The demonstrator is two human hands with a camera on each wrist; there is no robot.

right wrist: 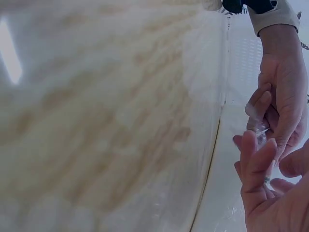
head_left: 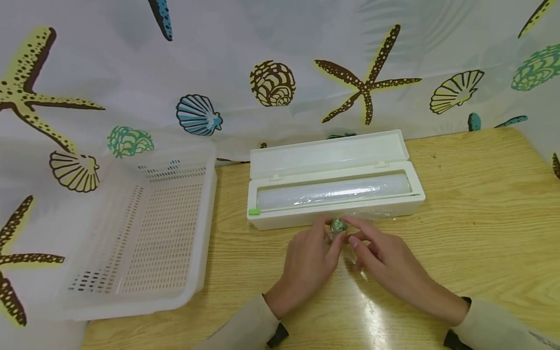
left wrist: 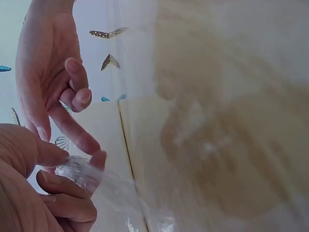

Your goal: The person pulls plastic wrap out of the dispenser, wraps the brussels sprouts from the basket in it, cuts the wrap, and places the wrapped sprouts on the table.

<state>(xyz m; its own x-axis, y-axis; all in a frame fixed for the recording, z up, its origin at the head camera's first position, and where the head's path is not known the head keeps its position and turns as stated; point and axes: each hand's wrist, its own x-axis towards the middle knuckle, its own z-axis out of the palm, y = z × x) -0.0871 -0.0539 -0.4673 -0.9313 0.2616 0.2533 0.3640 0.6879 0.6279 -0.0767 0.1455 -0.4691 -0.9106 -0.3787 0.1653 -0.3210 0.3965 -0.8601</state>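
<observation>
A small round green thing [head_left: 338,226] is wrapped in clear plastic film [left wrist: 104,181]; its kind cannot be made out. My left hand [head_left: 308,255] pinches it between thumb and fingers, just in front of a white cling film box. From the right, my right hand [head_left: 385,253] reaches in, its forefinger touching the top of the wrapped thing and its thumb close by. Loose film trails from the left fingers in the left wrist view. In the right wrist view, a twist of film shows between the hands, and the fingers partly hide the green thing.
Behind the hands, the white box [head_left: 280,221] stands with its lid [head_left: 328,153] raised and a roll of cling film [head_left: 332,192] inside. A green slider [head_left: 254,212] sits at its left end. To the left is a white perforated basket [head_left: 197,233]. A patterned cloth hangs behind the wooden table [head_left: 472,233].
</observation>
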